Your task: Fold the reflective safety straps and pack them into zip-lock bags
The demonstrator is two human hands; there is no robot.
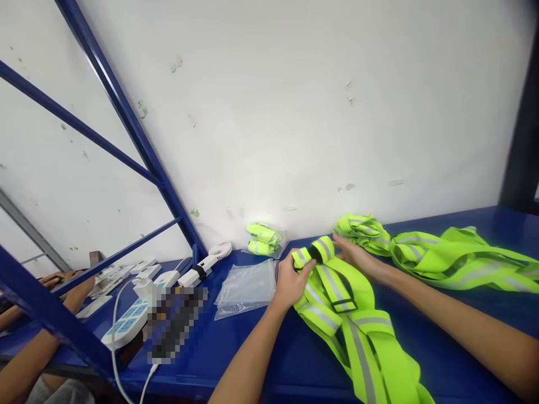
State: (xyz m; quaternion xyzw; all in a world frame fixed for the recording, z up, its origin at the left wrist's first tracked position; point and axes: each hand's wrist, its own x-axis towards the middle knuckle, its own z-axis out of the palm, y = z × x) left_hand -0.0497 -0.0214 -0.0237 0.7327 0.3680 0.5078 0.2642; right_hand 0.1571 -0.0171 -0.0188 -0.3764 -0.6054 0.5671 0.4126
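Note:
My left hand (293, 282) is closed on a neon-yellow reflective strap (360, 342), with its thumb and fingers around a looped end. The strap has grey reflective stripes and a black slide buckle (344, 304). Its length trails down over the table's front edge. My right hand (357, 259) is at the far side of the loop with its fingers stretched out close to the strap. The strap partly covers that hand, and its thumb is hidden.
More strap bundles (364, 230) lie behind and to the right. Clear plastic bags (246, 286) and a bagged strap (263, 240) sit left on the blue table (236, 359). Beyond are a small fan (219, 251), a power strip (130, 322), a blue frame post (138, 134) and another person's arms (46, 342).

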